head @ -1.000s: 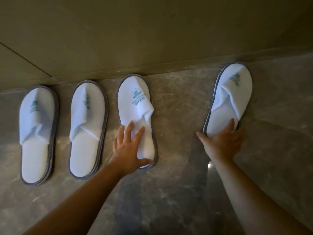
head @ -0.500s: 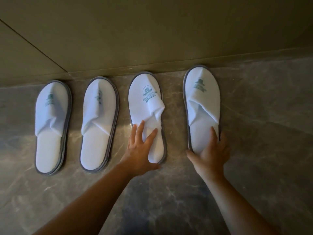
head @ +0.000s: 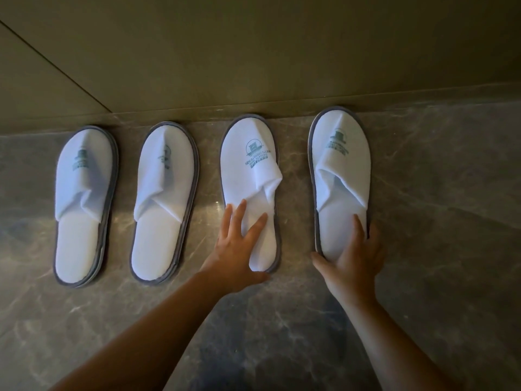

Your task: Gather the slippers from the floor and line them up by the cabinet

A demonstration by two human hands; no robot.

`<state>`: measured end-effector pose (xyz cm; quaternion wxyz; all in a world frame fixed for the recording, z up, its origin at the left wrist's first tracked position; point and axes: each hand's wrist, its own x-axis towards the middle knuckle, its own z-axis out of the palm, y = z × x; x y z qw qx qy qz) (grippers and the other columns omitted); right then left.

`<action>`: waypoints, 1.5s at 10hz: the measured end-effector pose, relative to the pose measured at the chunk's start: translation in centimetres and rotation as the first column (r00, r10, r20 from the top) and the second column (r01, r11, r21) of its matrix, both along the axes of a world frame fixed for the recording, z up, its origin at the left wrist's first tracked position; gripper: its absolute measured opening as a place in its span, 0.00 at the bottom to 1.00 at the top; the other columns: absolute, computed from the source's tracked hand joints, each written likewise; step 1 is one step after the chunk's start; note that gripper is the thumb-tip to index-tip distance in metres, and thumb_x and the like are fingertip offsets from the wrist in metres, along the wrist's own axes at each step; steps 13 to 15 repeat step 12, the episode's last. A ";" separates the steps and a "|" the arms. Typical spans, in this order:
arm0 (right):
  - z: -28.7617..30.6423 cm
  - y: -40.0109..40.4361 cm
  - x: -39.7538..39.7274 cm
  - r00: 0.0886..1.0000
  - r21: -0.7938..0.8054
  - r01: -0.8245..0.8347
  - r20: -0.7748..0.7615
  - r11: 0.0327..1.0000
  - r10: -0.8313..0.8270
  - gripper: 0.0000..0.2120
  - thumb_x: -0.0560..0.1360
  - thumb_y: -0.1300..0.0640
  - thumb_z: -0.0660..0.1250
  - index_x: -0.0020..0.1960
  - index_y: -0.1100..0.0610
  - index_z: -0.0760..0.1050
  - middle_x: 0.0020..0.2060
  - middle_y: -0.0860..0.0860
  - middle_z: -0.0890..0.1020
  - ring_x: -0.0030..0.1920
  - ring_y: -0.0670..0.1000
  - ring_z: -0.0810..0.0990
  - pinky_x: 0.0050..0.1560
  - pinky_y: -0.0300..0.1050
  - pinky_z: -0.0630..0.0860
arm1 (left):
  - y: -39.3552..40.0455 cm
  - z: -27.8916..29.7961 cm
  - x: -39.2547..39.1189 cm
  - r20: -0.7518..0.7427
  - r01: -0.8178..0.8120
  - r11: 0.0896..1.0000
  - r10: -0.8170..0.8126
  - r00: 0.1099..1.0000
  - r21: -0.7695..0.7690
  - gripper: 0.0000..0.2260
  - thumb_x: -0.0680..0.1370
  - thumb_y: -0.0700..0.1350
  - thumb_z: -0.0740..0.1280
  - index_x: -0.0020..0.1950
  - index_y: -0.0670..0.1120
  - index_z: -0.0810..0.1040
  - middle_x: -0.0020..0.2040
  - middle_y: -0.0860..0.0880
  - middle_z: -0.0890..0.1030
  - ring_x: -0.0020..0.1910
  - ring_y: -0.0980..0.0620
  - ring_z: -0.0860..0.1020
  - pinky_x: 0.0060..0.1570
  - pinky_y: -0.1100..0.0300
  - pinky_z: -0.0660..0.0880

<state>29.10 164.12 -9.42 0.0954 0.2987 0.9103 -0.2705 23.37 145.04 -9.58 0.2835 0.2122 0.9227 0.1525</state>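
Note:
Several white slippers with grey edging lie in a row, toes against the base of the cabinet (head: 253, 52). From the left: the first slipper (head: 84, 193), the second slipper (head: 166, 193), the third slipper (head: 248, 170), the fourth slipper (head: 341, 165). My left hand (head: 236, 246) lies flat with spread fingers on the heel of the third slipper. My right hand (head: 355, 258) cups the heel of the fourth slipper, thumb at its left edge and fingers on its right side.
The floor (head: 437, 221) is dark grey veined marble, reaching to the right and toward me. A seam runs diagonally across the cabinet front at the upper left.
My right hand has slid the fourth slipper left and straightened it, so it stands parallel to the third slipper. My left hand has stayed on the third slipper.

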 end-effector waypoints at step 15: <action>1.5 -1.1 -0.1 0.993 0.070 -0.102 -0.054 0.992 0.106 0.48 0.60 0.39 0.72 0.71 0.53 0.52 0.71 0.65 0.59 0.68 0.66 0.61 0.64 0.64 0.64 | 0.1 3.4 -0.2 0.010 0.007 0.997 -0.006 1.000 -0.072 0.43 0.64 0.67 0.63 0.61 0.63 0.30 0.66 0.57 0.26 0.73 0.46 0.34 0.68 0.48 0.37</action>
